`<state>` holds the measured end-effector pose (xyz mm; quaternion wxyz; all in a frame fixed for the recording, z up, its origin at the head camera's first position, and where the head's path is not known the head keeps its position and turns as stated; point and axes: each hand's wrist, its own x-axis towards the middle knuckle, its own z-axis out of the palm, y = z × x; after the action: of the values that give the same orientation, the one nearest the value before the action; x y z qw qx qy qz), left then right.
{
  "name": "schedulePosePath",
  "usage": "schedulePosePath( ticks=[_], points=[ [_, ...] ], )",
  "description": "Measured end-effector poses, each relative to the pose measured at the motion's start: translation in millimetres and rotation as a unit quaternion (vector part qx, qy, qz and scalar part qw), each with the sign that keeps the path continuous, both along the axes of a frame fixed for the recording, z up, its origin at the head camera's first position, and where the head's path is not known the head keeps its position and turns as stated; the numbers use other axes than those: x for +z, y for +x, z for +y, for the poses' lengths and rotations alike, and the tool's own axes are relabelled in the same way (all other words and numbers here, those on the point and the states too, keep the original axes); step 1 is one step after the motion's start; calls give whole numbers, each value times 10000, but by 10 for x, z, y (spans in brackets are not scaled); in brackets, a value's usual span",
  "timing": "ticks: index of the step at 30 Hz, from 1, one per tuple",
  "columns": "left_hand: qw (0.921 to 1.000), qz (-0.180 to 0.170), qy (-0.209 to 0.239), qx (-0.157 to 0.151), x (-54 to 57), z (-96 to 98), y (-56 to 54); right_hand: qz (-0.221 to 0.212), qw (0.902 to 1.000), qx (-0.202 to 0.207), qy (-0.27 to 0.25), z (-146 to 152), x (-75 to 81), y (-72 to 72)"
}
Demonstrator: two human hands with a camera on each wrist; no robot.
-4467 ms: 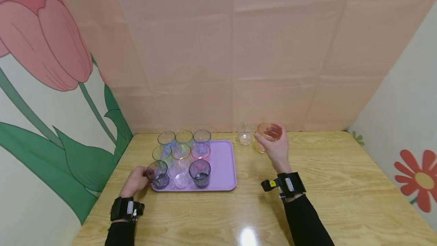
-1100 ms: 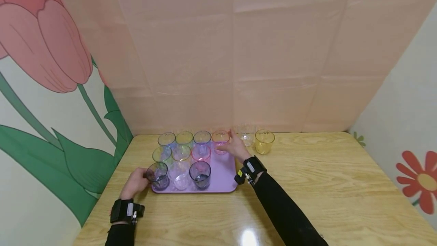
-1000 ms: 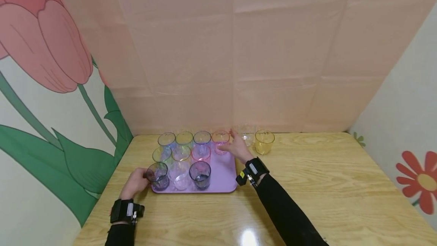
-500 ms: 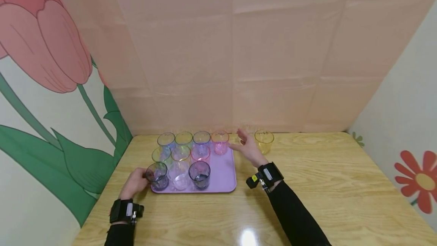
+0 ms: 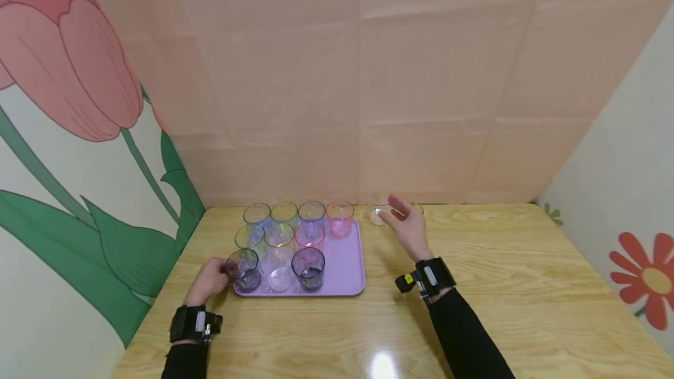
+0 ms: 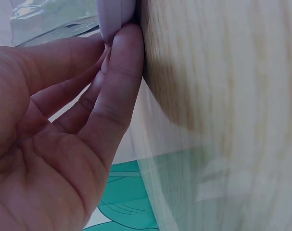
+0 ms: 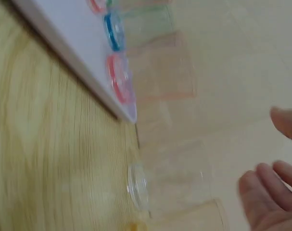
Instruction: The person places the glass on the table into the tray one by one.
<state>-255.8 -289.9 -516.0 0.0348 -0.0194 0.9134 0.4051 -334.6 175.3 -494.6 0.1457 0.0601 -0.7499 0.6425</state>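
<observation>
A lilac tray [image 5: 342,271] carries several coloured glasses, among them a pink glass [image 5: 340,220] at its back right and a dark grey glass [image 5: 308,269] in front. At the tray's left front corner, my left hand [image 5: 206,281] pinches the rim; in the left wrist view, thumb and fingertips meet on the tray edge [image 6: 109,19]. My right hand [image 5: 409,230] holds nothing, fingers apart, above the table right of the tray. Close by it stands a clear glass [image 7: 177,180], partly covered by the hand in the head view. Behind the hand, a yellow glass [image 5: 418,207] is mostly hidden.
The wooden table [image 5: 310,332] ends at the back against a wall hung with a peach sheet [image 5: 421,75]. Painted flowers decorate the side walls, a tulip [image 5: 68,57] on the left. Glasses on the tray stand close together.
My right hand set the pink glass on the tray's back right, let go and moved right towards the clear and yellow glasses. My left hand has stayed at the tray corner.
</observation>
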Motion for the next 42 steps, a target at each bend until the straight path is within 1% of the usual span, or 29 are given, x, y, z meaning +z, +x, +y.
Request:
schedulePosePath(
  ticks=[4, 6, 9, 11, 13, 16, 20, 24, 27, 29, 35, 38, 42],
  points=[
    [9998, 158, -20, -72, -12, -2, 6, 229, 9965, -787, -130, 117, -26, 22],
    [9998, 200, -9, -100, -13, -3, 8, 292, 9934, -1083, -253, 183, -58, 38],
    [9997, 200, 7, -121, -6, -5, 11, 377, 9892, -1355, -400, 274, -120, 56],
    [9997, 197, 26, -125, -2, -10, 9, 407, 9879, -1458, -346, 317, -157, 56],
    [9997, 212, 42, -124, 0, -14, 9, 344, 9875, -1526, -197, 351, -184, 49],
    [9996, 259, 43, -128, -2, -16, 6, 114, 9889, -1482, 12, 400, -219, 23],
    [9990, 350, -126, -235, -7, -15, 7, -358, 9931, -1103, 163, 474, -267, -21],
    [9983, 399, -269, -316, -5, -20, 9, -781, 9936, -744, 335, 515, -304, -65],
    [9983, 397, -314, -302, -1, -26, 8, -941, 9933, -553, 382, 514, -320, -109],
    [9985, 365, -305, -253, 1, -24, 4, -956, 9937, -471, 359, 503, -325, -143],
    [9991, 285, -229, -208, 22, 0, 13, -1120, 9920, -532, 215, 461, -330, -218],
    [9992, 274, -198, -208, 20, 4, 18, -1148, 9913, -620, 178, 442, -331, -228],
    [9995, 217, -138, -163, 19, -5, 19, -1118, 9900, -814, 270, 414, -347, -221]
  ],
)
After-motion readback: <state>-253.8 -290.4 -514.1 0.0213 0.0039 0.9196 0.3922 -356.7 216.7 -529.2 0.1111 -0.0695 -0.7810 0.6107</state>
